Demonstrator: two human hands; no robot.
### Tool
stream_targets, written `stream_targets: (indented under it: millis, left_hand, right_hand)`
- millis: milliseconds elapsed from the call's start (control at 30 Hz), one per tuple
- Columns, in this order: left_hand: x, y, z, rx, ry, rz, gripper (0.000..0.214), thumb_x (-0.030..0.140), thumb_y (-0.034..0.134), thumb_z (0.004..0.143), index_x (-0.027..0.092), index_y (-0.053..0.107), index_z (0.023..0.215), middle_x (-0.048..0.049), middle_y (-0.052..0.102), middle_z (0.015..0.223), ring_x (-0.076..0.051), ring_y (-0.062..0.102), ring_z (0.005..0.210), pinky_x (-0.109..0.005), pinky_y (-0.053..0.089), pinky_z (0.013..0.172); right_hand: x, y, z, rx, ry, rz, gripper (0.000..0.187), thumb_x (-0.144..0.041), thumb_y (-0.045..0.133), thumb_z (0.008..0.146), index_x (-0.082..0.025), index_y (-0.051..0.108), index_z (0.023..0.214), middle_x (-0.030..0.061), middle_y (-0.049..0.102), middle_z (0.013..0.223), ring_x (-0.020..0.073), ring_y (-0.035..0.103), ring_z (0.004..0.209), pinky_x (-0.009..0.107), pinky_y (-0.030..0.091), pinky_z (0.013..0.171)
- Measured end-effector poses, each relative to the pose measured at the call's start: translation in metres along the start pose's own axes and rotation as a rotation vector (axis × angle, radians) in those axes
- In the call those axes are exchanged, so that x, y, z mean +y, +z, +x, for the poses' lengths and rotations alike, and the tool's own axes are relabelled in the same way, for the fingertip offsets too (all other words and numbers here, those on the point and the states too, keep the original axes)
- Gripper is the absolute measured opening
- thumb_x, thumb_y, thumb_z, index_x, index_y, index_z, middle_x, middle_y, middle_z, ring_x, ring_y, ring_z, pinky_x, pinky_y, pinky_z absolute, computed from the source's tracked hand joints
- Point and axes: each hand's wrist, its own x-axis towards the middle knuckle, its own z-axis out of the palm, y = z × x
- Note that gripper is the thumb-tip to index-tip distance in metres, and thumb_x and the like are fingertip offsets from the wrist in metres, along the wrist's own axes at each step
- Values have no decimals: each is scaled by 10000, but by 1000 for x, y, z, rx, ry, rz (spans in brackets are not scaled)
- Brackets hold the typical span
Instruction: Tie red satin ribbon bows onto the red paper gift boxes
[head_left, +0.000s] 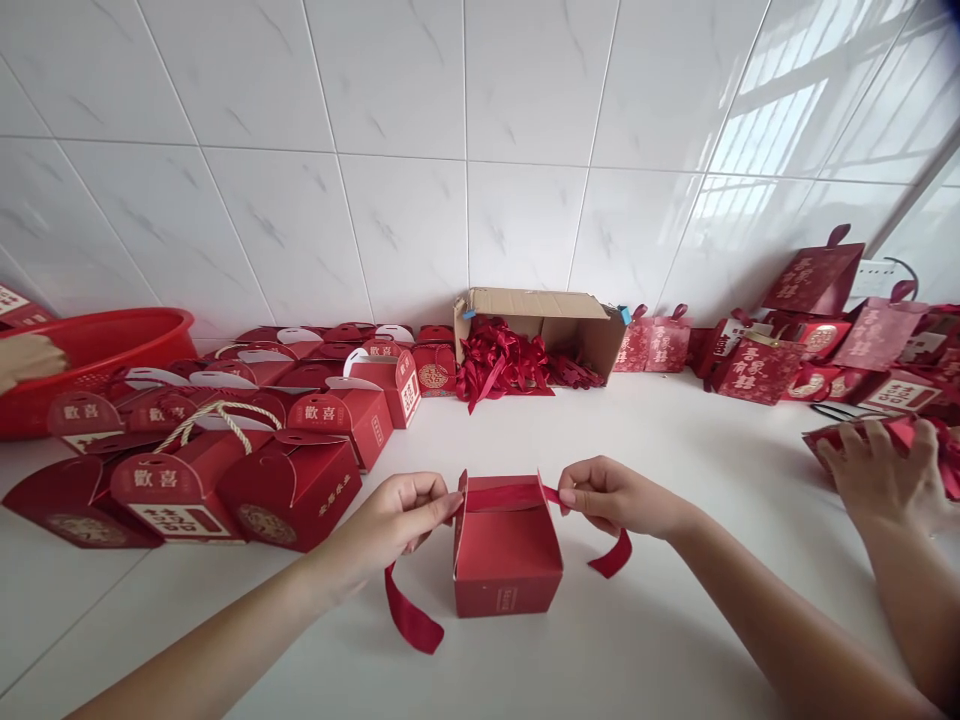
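A red paper gift box (507, 590) stands upright on the white table in front of me. Across its top, near the far edge, runs a dark red ribbon (415, 615) that passes between the two side walls. On the box's left, my left hand (409, 510) pinches the ribbon close to the wall, and a loose tail hangs below it. My right hand (626, 497) pinches the ribbon on the other side, where a shorter tail curls down to the table. Both hands hold the ribbon just outside the box.
A cardboard carton (532, 303) of red ribbons sits against the tiled wall. Many red gift boxes (300, 495) crowd the left, beside a red plastic basket (142, 325) with another person's hand. At right, a co-worker's hands (885, 470) touch a box near stacked boxes (757, 368).
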Motion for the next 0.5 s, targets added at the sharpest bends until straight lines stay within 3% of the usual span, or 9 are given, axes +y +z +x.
stream_targets:
  millis: [133,400,500]
  left_hand:
    - [-8,3,1,19,-11,27,448,574,591,766,189,419,614,79,299,542,-79,230,497,-235,161,470]
    - [-14,3,0,-8,-13,78,469,588,586,761,191,396,600,79,279,552,-86,231,513,-235,174,476]
    - [-21,3,4,7,-14,63,467,581,580,769,194,380,600,79,283,552,-88,246,515,-225,208,487]
  right_hand:
    - [9,8,5,-42,-23,-62,382,-532,528,858,-172,558,733,-69,377,465,54,333,409,224,232,437]
    - [10,2,-9,49,1,-103,410,-571,487,847,-201,567,688,-54,338,510,59,296,449,279,225,458]
    - [16,1,-5,-9,0,-103,416,-572,522,828,-178,552,697,-64,353,517,58,309,448,249,269,445]
